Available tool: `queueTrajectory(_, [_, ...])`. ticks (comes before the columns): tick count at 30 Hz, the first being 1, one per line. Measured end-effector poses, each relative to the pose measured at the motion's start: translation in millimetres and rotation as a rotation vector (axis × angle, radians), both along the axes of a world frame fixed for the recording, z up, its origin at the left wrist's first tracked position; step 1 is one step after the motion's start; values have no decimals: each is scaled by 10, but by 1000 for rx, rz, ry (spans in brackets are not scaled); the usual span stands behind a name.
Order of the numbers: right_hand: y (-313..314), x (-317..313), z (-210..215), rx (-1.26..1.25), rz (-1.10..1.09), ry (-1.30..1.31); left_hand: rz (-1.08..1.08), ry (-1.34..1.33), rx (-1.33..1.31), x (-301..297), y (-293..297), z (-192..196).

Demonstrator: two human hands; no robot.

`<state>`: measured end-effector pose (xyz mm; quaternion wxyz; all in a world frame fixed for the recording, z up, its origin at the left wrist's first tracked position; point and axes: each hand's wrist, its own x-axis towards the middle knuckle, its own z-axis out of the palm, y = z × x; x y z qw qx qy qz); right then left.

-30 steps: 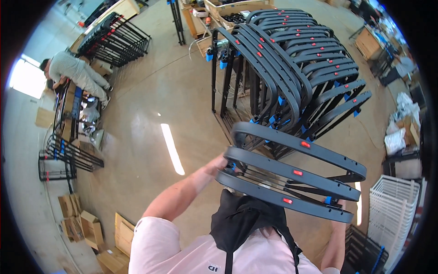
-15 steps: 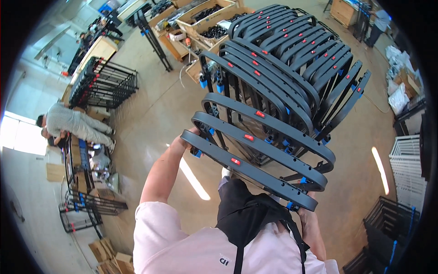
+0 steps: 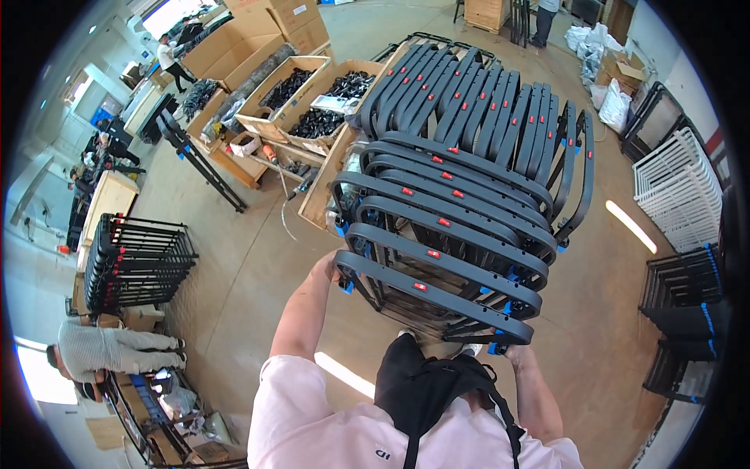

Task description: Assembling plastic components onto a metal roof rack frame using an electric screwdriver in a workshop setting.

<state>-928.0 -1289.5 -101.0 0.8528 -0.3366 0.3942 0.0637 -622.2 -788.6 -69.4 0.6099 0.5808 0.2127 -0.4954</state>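
Across my front stands a dark grey metal frame point(image 3: 461, 305) with rounded ends, a small red part on its top bar and blue pieces near its ends. My left hand point(image 3: 333, 267) is closed around its left end, the fingers partly hidden behind the bar. At the right end, my right hand point(image 3: 519, 357) grips the same frame beside a blue piece, with its fingertips hidden. Just beyond, a second matching frame point(image 3: 484, 275) stands roughly parallel, and several more frames point(image 3: 492, 113) are nested closely behind it.
Left of the row are wooden crates point(image 3: 266, 117) of black parts and a cordless drill point(image 3: 303, 184). Black racks point(image 3: 144, 262) stand farther left, near a bending person point(image 3: 109, 348). White racks point(image 3: 680, 184) and dark frames point(image 3: 687, 297) line the right side.
The view has shifted, showing more of the far room. The held frame and the ones just beyond it now stand closer to the nested row; both hands keep hold of its ends.
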Motion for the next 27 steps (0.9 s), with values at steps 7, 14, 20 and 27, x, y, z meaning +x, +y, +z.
queueTrajectory(7, [84,-3,-142,33,24,0,12,56,23,-2,213,-73])
queueTrajectory(14, [355,-19,-90,-49,-113,176,-7,-85,-50,-39,283,-168])
queueTrajectory(20, [526,30,-274,31,-130,117,42,-59,-121,219,665,-265])
queueTrajectory(27, [772,280,-272,-94,-80,84,81,-161,115,379,719,-141])
